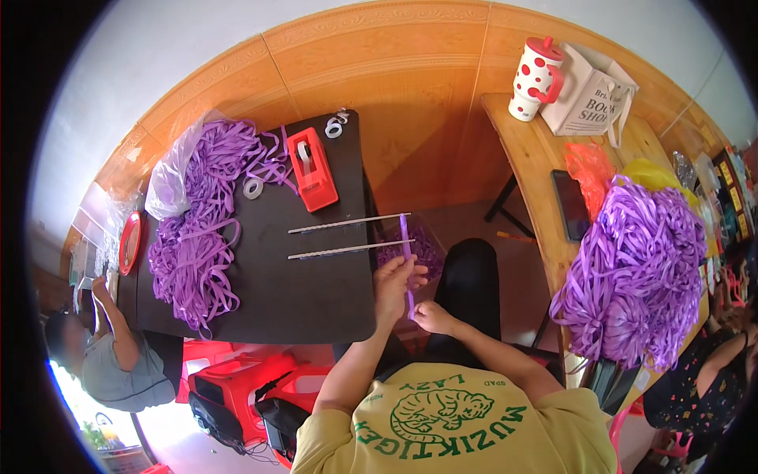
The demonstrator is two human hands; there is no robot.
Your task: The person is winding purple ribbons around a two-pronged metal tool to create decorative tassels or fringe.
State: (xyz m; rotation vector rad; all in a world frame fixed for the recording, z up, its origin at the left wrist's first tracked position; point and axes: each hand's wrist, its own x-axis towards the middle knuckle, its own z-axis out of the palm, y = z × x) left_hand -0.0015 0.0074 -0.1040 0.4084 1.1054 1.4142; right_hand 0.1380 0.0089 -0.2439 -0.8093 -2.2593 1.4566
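Note:
Two thin metal rods, looking like chopsticks, lie roughly parallel on the dark table; the far rod (339, 225) and the near rod (339, 252) both jut past its right edge. A purple ribbon (405, 229) stretches across their protruding ends and runs down toward me. Just below the near rod, my left hand (392, 286) is closed on the ribbon, its fingers partly overlapping the strip. My right hand (434, 317) pinches the ribbon's lower part, close to my lap. How the ribbon passes round the rods is too small to tell.
On the dark table (308, 292) lie a heap of purple ribbon (193, 261), a red tape dispenser (313, 170) and tape rolls. A bin with purple ribbon (426, 249) stands below the rods. The wooden table (513, 158) bears a ribbon pile (639, 268), phone and tumbler. People sit nearby.

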